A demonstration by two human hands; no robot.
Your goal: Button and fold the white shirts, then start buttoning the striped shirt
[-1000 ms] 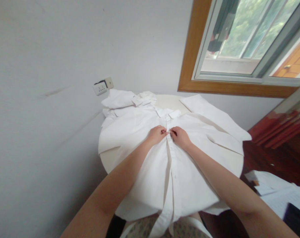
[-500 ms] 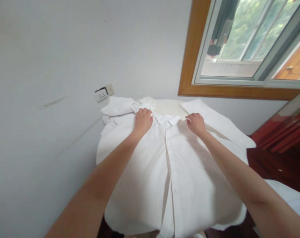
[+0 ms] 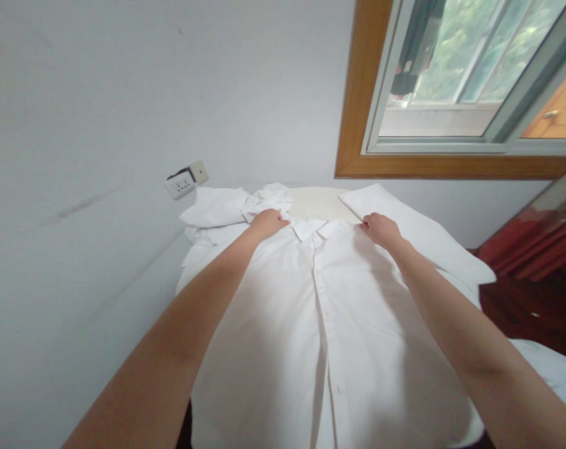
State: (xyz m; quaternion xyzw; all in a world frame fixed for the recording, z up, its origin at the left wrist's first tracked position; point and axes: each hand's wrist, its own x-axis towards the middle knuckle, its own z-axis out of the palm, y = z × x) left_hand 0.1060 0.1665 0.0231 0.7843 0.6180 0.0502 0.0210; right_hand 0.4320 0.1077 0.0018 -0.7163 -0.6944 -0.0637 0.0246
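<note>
one left hand (image 3: 266, 223) and one right hand (image 3: 380, 229). one white button-up shirt (image 3: 268, 324) with one collar (image 3: 307, 226) and two collar tips (image 3: 301, 234). one table (image 3: 317, 201). one power socket (image 3: 180, 184) and one cream wall plate (image 3: 200, 171). one wood-framed window (image 3: 451, 167), one red-patterned curtain (image 3: 521, 249), one door (image 3: 564, 109) with one handle (image 3: 551, 115). the hanging clothes (image 3: 412, 53) beyond the window are too blurred to count.

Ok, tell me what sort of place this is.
Probably a room in a home, judging by the wood-framed window, the partly red curtain and the white shirt spread on a table.
</note>
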